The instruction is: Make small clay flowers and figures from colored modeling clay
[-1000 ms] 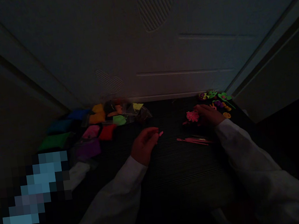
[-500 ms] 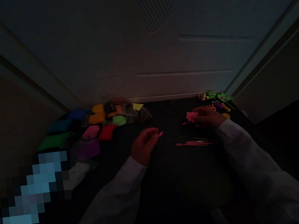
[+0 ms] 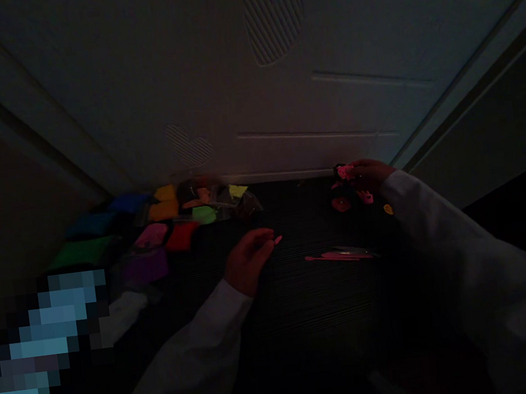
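Observation:
My left hand (image 3: 250, 257) hovers near the middle of the dark table. Its thumb and fingers pinch a small pink piece (image 3: 278, 240), which looks like soft clay. Farther back on the right, my right hand (image 3: 372, 174) has its fingers closed on a bumpy pink clay figure (image 3: 343, 173). Just in front of that hand lie a dull red-pink clay piece (image 3: 341, 205), a small pink clay shape (image 3: 365, 197) and a yellow disc (image 3: 388, 209). Pink modelling tools (image 3: 340, 255) rest between me and these pieces. Dim light hides fine detail.
Several bags of coloured clay, among them a red one (image 3: 182, 236), a purple one (image 3: 145, 266) and a green one (image 3: 82, 252), crowd the left side. A pale panel (image 3: 209, 69) with raised hearts stands behind the table (image 3: 300, 307).
My right hand has moved back with the pink clay figure, uncovering the red-pink piece. My left hand keeps its pinch almost in place. The view has shifted slightly.

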Demonstrator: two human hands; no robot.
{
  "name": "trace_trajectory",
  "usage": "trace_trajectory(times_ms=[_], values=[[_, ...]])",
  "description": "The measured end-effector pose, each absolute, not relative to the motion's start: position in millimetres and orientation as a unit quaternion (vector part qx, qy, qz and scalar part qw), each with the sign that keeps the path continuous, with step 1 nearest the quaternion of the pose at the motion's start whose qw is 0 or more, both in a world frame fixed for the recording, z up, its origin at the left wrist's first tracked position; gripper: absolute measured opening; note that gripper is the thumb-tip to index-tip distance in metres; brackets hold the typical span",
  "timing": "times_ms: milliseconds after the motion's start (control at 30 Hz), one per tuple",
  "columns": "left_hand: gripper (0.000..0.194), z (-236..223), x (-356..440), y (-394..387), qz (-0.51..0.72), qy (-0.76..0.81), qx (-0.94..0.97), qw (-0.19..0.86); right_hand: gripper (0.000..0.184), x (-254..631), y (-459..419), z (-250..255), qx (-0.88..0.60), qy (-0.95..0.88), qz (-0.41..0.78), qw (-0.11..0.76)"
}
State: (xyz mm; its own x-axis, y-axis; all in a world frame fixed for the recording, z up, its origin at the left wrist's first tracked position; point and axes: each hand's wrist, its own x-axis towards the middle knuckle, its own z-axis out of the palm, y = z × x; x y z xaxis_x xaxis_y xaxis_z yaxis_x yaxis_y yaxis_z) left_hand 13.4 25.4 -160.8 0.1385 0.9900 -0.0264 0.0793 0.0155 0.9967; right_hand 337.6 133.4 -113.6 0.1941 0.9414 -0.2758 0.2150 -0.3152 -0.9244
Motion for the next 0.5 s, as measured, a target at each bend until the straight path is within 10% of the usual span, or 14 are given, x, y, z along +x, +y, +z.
trace_trajectory(times_ms=[500], values=[[0.028,-160,13,26,0.436,0.481,0.552,0.524,0.018,359,172,-138,-0.674,-0.497,0.418,0.352]])
